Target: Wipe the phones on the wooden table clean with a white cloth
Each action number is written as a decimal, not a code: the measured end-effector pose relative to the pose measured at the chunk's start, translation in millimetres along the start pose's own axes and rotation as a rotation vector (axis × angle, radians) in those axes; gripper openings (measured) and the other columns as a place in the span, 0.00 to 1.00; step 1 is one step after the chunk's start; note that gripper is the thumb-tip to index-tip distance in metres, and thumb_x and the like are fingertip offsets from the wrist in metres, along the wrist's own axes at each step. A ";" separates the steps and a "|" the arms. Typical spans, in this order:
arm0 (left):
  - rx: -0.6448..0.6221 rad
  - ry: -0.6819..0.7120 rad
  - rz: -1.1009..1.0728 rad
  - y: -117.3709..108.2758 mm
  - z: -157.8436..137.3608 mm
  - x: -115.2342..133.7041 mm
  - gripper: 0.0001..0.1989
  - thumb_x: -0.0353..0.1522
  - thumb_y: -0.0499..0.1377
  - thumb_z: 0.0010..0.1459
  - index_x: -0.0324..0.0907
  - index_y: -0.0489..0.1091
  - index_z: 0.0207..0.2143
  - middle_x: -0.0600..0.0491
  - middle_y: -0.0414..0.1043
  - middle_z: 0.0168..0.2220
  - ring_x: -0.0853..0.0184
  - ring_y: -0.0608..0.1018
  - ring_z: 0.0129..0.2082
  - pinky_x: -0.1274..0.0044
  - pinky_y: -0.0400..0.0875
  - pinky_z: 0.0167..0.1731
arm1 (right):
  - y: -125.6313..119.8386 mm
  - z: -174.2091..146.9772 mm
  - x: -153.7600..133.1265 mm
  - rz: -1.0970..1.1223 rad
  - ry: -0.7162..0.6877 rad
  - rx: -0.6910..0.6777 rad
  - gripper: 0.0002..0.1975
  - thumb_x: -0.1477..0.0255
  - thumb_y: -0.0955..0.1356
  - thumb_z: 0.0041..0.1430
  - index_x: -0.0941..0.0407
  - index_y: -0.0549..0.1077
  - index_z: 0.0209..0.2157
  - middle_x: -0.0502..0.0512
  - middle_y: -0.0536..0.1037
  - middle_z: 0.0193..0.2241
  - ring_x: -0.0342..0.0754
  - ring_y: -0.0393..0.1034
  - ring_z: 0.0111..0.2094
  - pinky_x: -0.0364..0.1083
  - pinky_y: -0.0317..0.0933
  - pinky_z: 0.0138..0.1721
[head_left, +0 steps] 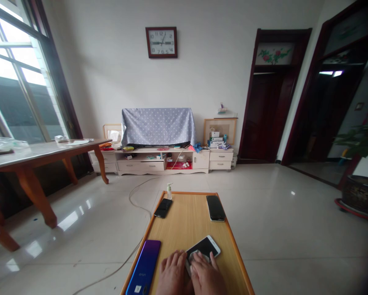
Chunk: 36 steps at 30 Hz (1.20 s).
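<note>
One hand, the left hand (172, 270), touches the edge of a white smartphone (212, 245), and the right hand (204, 272) puts bent fingers on a crumpled wipe (195, 256) over its screen. I can't tell their grip. The smartphone lies slanted on a wooden table (186, 223), right of a blue vivo phone (145, 266). Two black phones (215, 208) and a pump bottle (169, 192) are farther off.

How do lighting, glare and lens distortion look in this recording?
Head view: window panes overexposed, bright reflections on the tiled floor; head view: wide-angle lean in the window frame and right-hand doorway, with the potted plant dim; head view: no harsh shadows on the left hand, right hand or white-framed smartphone.
</note>
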State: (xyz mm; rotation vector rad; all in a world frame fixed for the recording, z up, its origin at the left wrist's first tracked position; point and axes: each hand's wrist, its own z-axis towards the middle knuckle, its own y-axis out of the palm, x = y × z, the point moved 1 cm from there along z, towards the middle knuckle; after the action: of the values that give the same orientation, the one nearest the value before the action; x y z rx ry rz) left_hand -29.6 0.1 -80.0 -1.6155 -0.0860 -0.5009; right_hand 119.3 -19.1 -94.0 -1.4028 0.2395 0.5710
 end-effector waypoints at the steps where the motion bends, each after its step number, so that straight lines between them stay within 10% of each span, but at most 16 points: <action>1: 0.004 0.001 -0.001 0.8 0.2 -0.7 0.31 0.45 0.51 0.57 0.47 0.64 0.62 0.52 0.64 0.65 0.58 0.61 0.66 0.64 0.49 0.65 | -4.1 0.1 3.5 -0.008 0.014 0.011 0.21 0.69 0.56 0.70 0.50 0.74 0.56 0.55 0.72 0.59 0.54 0.63 0.62 0.64 0.41 0.68; 9: 0.006 0.012 -0.006 -0.9 -1.1 0.3 0.33 0.44 0.54 0.54 0.47 0.64 0.62 0.51 0.63 0.65 0.56 0.60 0.67 0.64 0.48 0.65 | -33.6 9.9 44.5 -0.163 0.209 0.148 0.22 0.67 0.54 0.71 0.51 0.75 0.55 0.58 0.74 0.57 0.53 0.64 0.61 0.62 0.31 0.69; 17: 0.001 -0.006 -0.009 -3.8 -2.3 3.2 0.31 0.44 0.52 0.56 0.47 0.65 0.61 0.50 0.64 0.65 0.57 0.61 0.66 0.64 0.49 0.64 | -1.3 3.6 5.2 -0.077 0.040 0.075 0.21 0.68 0.57 0.70 0.53 0.75 0.54 0.58 0.72 0.59 0.54 0.63 0.63 0.57 0.51 0.66; 28: 0.023 0.018 -0.028 4.0 0.0 -3.9 0.32 0.46 0.54 0.55 0.48 0.65 0.62 0.51 0.64 0.65 0.57 0.61 0.66 0.64 0.47 0.65 | -27.6 13.3 31.0 -0.115 0.169 0.139 0.22 0.67 0.55 0.71 0.54 0.75 0.55 0.60 0.74 0.57 0.54 0.64 0.62 0.66 0.35 0.68; 36: -0.007 0.000 -0.010 2.2 0.6 -5.1 0.31 0.43 0.52 0.57 0.48 0.64 0.62 0.52 0.64 0.65 0.59 0.61 0.66 0.65 0.48 0.65 | 3.1 8.2 -2.4 -0.031 0.037 0.065 0.21 0.69 0.57 0.69 0.53 0.75 0.55 0.58 0.72 0.59 0.55 0.63 0.62 0.61 0.46 0.67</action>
State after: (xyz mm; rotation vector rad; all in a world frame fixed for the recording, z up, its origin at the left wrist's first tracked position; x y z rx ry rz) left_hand -33.3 1.6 -83.9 -1.6228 -0.0922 -0.5101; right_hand 114.3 -11.5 -94.1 -1.3529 0.2632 0.5086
